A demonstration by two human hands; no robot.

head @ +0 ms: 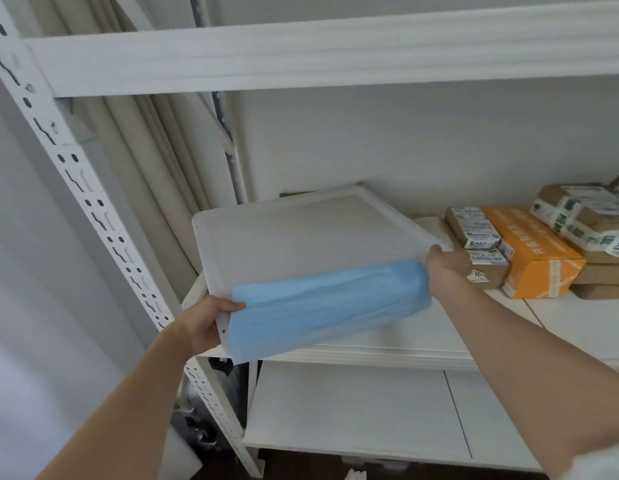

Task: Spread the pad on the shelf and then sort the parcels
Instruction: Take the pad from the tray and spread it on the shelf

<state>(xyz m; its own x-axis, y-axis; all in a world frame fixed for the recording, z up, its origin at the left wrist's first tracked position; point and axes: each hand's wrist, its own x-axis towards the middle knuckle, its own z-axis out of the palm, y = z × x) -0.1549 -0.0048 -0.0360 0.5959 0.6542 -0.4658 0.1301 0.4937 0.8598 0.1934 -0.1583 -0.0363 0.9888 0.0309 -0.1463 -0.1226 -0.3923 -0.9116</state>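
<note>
The pad (301,237) is a white sheet with a blue underside, partly unfolded over the left end of the middle shelf (387,351). Its blue part (329,306) is still folded along the near edge and hangs over the shelf front. My left hand (206,323) pinches the pad's near left corner. My right hand (443,268) grips its right edge beside the blue fold. Several parcels lie on the shelf to the right: brown boxes with white labels (474,233) and an orange box (533,251) touching them.
A white slotted upright post (93,209) stands at the left. An upper shelf beam (301,53) crosses overhead. A lower shelf (353,410) lies beneath. More taped brown parcels (592,223) stack at the far right. Beige curtains (145,143) hang behind.
</note>
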